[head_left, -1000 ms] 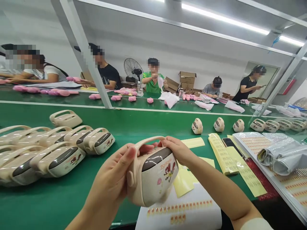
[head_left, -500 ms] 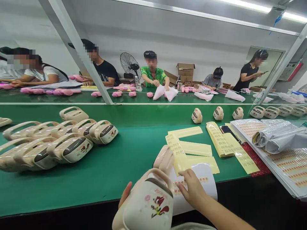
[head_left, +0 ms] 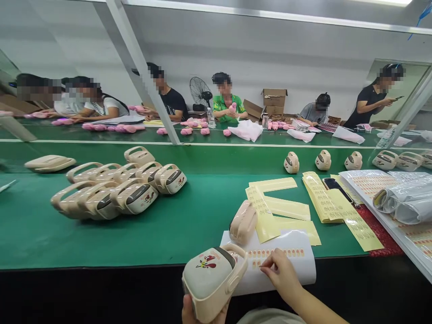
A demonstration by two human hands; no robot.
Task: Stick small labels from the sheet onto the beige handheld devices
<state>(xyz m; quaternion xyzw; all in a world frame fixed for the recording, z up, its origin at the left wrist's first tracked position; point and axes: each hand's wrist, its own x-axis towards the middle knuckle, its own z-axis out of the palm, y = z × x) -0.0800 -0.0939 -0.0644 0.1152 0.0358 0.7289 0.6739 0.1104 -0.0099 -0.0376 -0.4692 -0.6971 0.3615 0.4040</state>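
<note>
At the bottom centre of the frame, the left hand [head_left: 188, 310] has its fingers clamped on 1 cream speaker [head_left: 206, 281], tilted, handle to the right. Right of it, the right hand's [head_left: 285, 275] thumb and forefinger are close together at the small stickers [head_left: 293, 253] on a white sheet [head_left: 256, 284]; whether they grip 1, I cannot tell. A 2nd speaker [head_left: 243, 222] sits at the sheet's upper left corner.
</note>
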